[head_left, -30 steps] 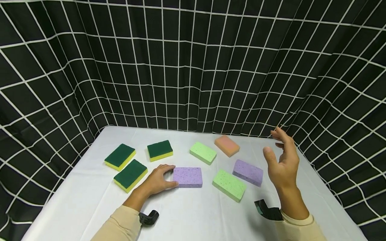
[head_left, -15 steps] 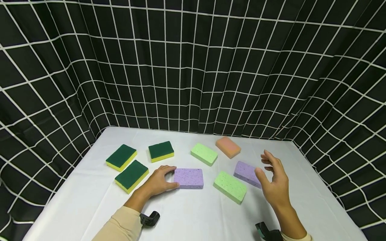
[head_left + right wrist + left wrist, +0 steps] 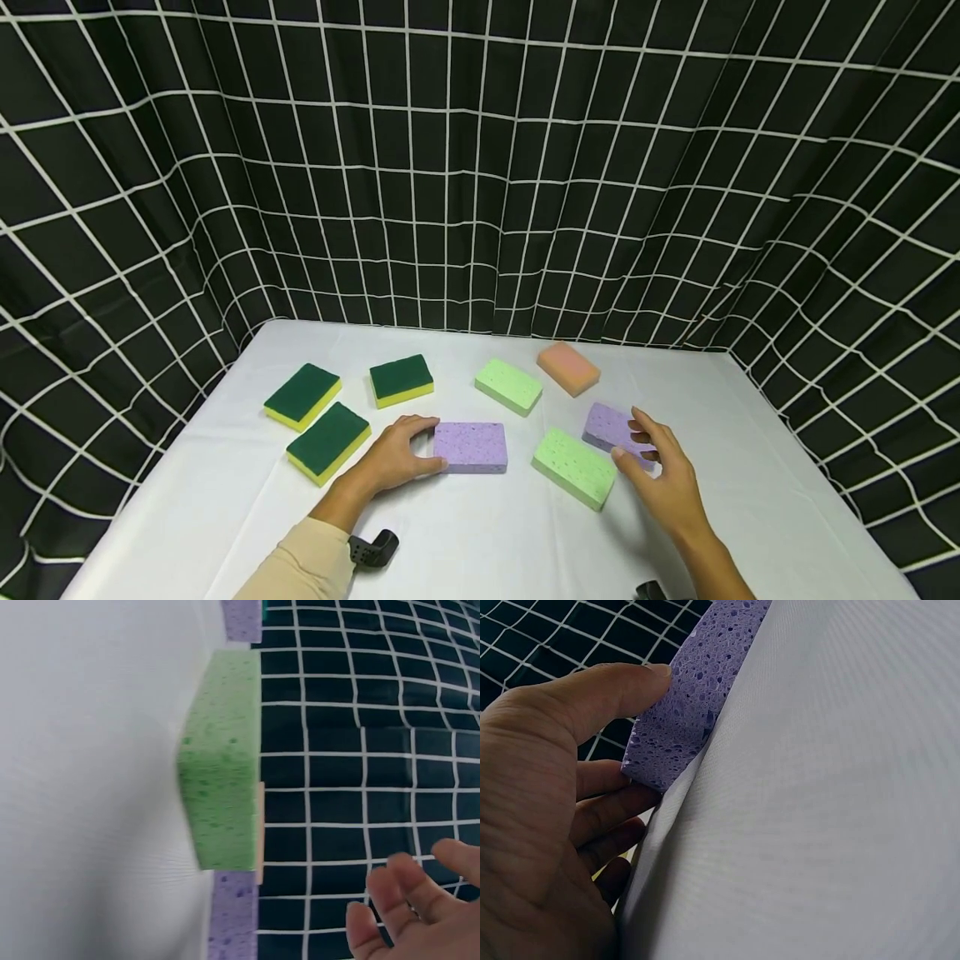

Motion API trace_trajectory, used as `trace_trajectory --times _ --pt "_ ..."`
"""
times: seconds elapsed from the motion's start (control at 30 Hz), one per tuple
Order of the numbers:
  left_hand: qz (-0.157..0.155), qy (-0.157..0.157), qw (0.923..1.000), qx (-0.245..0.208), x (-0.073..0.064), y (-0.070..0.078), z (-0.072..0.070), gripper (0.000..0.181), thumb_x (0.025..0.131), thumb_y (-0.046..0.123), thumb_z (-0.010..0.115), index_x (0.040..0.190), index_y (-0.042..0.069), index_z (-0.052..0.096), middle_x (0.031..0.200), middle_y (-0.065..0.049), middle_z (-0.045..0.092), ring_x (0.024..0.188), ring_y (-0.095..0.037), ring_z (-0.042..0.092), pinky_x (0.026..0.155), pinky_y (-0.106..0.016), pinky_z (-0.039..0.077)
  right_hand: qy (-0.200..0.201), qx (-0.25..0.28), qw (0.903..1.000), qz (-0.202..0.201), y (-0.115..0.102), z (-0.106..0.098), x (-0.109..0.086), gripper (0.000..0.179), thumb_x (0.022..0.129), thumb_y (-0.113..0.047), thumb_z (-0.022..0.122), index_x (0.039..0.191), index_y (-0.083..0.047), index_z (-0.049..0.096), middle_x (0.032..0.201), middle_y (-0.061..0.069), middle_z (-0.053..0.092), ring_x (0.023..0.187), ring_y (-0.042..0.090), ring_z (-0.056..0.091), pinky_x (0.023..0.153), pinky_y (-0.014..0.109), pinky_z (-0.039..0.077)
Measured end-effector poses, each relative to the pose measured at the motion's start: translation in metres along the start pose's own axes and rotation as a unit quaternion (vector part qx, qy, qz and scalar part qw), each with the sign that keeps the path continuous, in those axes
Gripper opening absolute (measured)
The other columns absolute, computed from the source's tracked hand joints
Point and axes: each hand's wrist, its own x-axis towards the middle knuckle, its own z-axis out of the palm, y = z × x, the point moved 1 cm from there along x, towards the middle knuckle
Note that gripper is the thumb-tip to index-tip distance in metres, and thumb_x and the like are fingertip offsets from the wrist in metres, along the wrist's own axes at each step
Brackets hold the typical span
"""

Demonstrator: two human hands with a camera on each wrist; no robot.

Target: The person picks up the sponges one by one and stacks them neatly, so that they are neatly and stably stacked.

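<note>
My left hand (image 3: pixel 401 454) grips the left end of a purple sponge (image 3: pixel 471 446) lying flat at the middle of the table. In the left wrist view the thumb lies against the near side of the purple sponge (image 3: pixel 705 682), with the fingers at its end and far side. My right hand (image 3: pixel 663 479), fingers relaxed and parted, hovers over the right end of a second purple sponge (image 3: pixel 606 425), partly hiding it. A light green sponge (image 3: pixel 573 468) lies just left of the right thumb. The right wrist view shows the right hand (image 3: pixel 420 911) holding nothing.
Several green-and-yellow scrub sponges (image 3: pixel 327 442) lie at the left. Another light green sponge (image 3: pixel 508 386) and an orange sponge (image 3: pixel 568 367) lie farther back. A white cloth (image 3: pixel 465 542) covers the table, and a black curtain with white grid lines (image 3: pixel 480 208) surrounds its back and sides.
My right hand has come down and to the left, from above the table's right side to over the right purple sponge. The left hand stays at its sponge.
</note>
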Motion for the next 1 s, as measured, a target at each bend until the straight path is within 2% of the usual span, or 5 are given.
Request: trace_trajectory --times 0.13,0.27,0.57,0.7,1.0 --pt "0.001 -0.004 1.0 0.002 0.0 0.001 0.002 0.066 0.074 0.032 0.082 0.13 0.005 0.06 0.131 -0.013 0.054 0.126 -0.032 0.044 0.104 -0.049 0.034 -0.034 -0.022 0.9989 0.023 0.007 0.003 -0.008 0.06 0.086 -0.008 0.071 0.14 0.0 0.047 0.119 0.011 0.057 0.103 0.022 0.054 0.08 0.022 0.042" --pt "0.001 -0.005 1.0 0.006 0.0 0.001 0.003 0.066 0.074 0.033 0.082 0.13 0.006 0.06 0.131 -0.012 0.054 0.126 -0.032 0.044 0.104 -0.048 0.035 -0.067 -0.046 0.9957 0.044 0.015 0.006 -0.013 0.061 0.089 -0.016 0.07 0.142 0.001 0.044 0.121 0.012 0.056 0.105 0.026 0.053 0.081 0.031 0.044" --pt "-0.005 -0.002 1.0 0.008 -0.003 0.001 0.001 0.068 0.074 0.035 0.083 0.13 0.006 0.06 0.131 -0.012 0.054 0.126 -0.032 0.045 0.104 -0.048 0.035 -0.122 -0.044 0.9893 0.067 0.026 0.009 -0.019 0.066 0.089 -0.029 0.07 0.142 0.0 0.044 0.124 0.014 0.056 0.112 0.03 0.053 0.085 0.05 0.046" --pt "-0.009 -0.002 0.9999 0.008 -0.002 0.002 -0.001 0.067 0.074 0.034 0.083 0.13 0.006 0.06 0.132 -0.012 0.054 0.127 -0.031 0.044 0.104 -0.047 0.035 -0.145 -0.043 0.985 0.083 0.032 0.011 -0.019 0.07 0.088 -0.036 0.071 0.143 -0.002 0.044 0.124 0.014 0.055 0.113 0.033 0.052 0.089 0.054 0.046" --pt "-0.016 -0.003 0.9998 0.006 -0.001 0.003 -0.002 0.068 0.073 0.032 0.083 0.131 0.006 0.06 0.134 -0.014 0.052 0.128 -0.032 0.043 0.105 -0.047 0.033 -0.183 -0.095 0.9745 0.089 0.039 0.016 -0.021 0.087 0.08 -0.048 0.076 0.144 -0.001 0.043 0.134 0.02 0.05 0.125 0.044 0.043 0.097 0.066 0.033"
